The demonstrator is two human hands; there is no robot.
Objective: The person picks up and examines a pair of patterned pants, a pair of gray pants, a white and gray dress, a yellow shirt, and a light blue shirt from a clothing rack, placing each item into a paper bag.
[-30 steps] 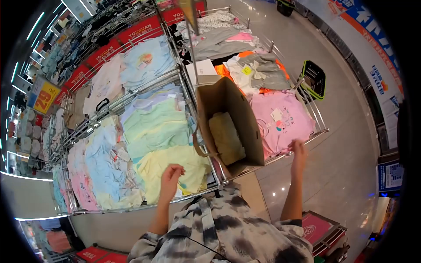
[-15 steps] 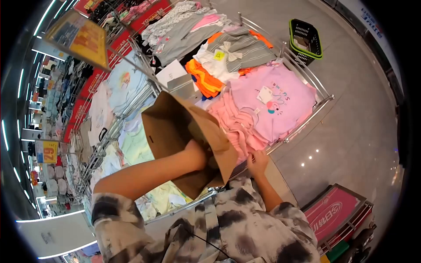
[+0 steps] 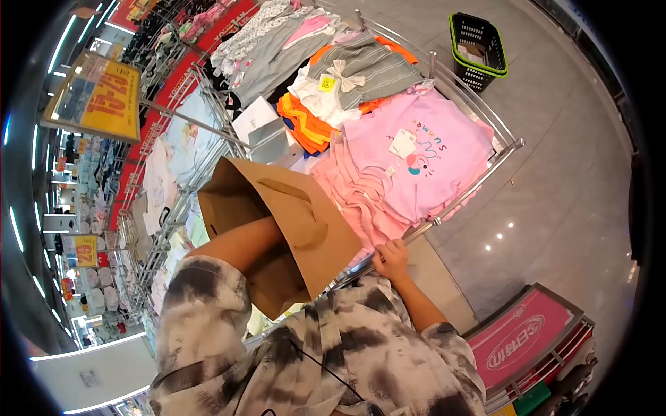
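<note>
A brown paper bag (image 3: 298, 222) lies tilted on the rail of the clothes table, its mouth towards me. My left forearm (image 3: 239, 244) reaches deep into it, and the hand itself is hidden inside. My right hand (image 3: 393, 259) rests at the table's front rail, fingers curled against the edge of a stack of folded pink garments (image 3: 361, 197), just right of the bag's lower corner. Whether it grips cloth or bag I cannot tell. A pink T-shirt (image 3: 423, 149) with a printed front and a tag lies on top further right.
Folded orange (image 3: 302, 125), grey striped (image 3: 361, 66) and white clothes fill the wire-railed table (image 3: 479, 180). Pale shirts lie in the left bins (image 3: 177, 156). A black-and-green basket (image 3: 479, 41) stands on the tiled floor, a pink sign stand (image 3: 524, 343) at lower right, and a yellow price sign (image 3: 94, 97) at upper left.
My left hand went from the yellow shirts into the bag, and the arm is now deeper inside. My right hand came in from the pink stack's far side to the rail by the bag.
</note>
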